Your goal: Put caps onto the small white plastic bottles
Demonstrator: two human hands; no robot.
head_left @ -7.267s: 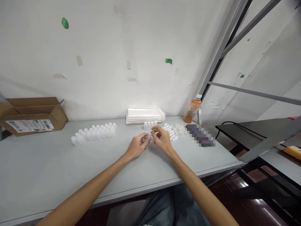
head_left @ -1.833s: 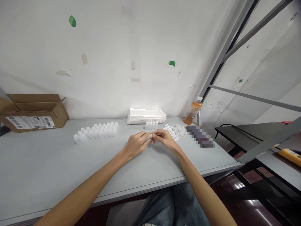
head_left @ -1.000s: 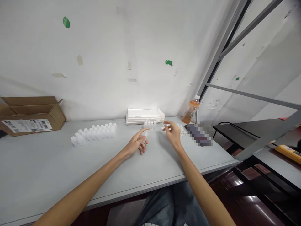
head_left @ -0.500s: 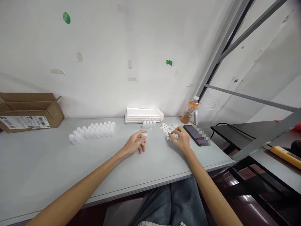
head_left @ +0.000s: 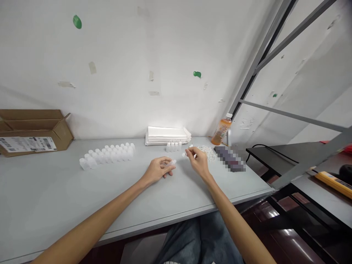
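Observation:
My left hand (head_left: 159, 169) is closed around a small translucent plastic bottle (head_left: 172, 162), its neck tilted up toward the right. Between the thumb and fingertips of my right hand (head_left: 198, 161) is a small white cap (head_left: 184, 154), a short gap away from the bottle's neck. Beyond my right hand lies a pile of small white parts (head_left: 209, 152), partly covered by that hand. Several small bottles with thin pointed tops (head_left: 173, 147) stand in a row behind my hands. Farther left, many plain white bottles (head_left: 110, 154) are lined up in rows.
A stack of white flat sheets (head_left: 167, 135) lies against the wall. At the right stand an orange drink bottle (head_left: 221, 130) and a blurred-out phone (head_left: 229, 158). An open cardboard box (head_left: 35, 128) occupies the far left. A grey metal frame (head_left: 254, 68) rises beyond the table's right end.
My right hand has moved left from the pile toward my left hand, bringing a small white cap. My left hand has tipped the bottle to the right.

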